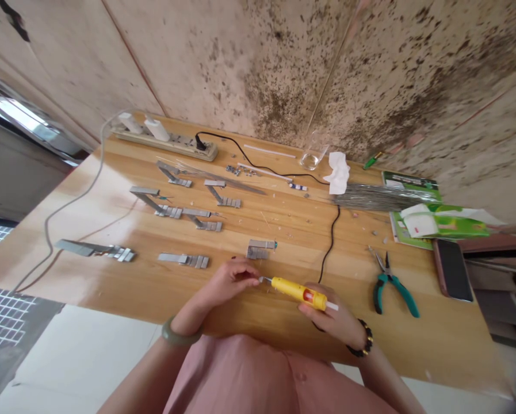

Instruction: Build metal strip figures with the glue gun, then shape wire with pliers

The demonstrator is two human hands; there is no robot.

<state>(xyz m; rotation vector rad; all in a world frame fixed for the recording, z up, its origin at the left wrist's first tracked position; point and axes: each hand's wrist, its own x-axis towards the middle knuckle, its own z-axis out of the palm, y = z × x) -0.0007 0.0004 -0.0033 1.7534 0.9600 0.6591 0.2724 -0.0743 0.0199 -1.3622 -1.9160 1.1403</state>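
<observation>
My right hand (333, 316) is wrapped round a yellow hot glue gun (298, 290) with a white glue stick (332, 306) jutting from its back end. The gun's nozzle points left, close to the fingertips of my left hand (232, 280). Those fingers are pinched at a tiny pale grey piece (261, 279), too small to make out well. Just beyond them lies a folded grey strip piece (260, 248) with a teal spot at its right end. A flat grey segmented strip (183, 260) rests to the left of my left hand.
Several bent grey strip pieces (171, 211) stand at the left. A power strip (165, 141) lies along the wall, its black cord (333, 236) running to the right. Teal-handled pliers (391, 284), a phone (453, 270), a wire bundle (378, 197) and a glass cup (312, 160) are at the right.
</observation>
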